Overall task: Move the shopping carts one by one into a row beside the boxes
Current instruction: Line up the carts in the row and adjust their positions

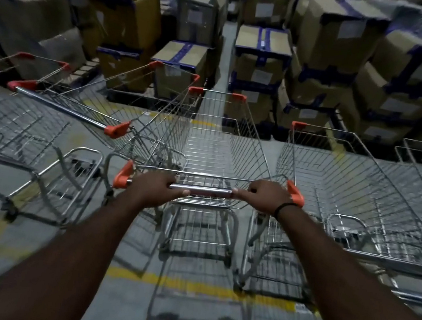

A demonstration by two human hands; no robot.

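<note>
Left hand (157, 188), right hand (266, 197) grip cart handle (204, 191) | boxes (260, 59) ahead

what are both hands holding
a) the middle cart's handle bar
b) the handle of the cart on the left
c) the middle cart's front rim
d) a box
a: the left hand and the right hand both curl round the handle bar of the middle cart, one near each end.
</note>
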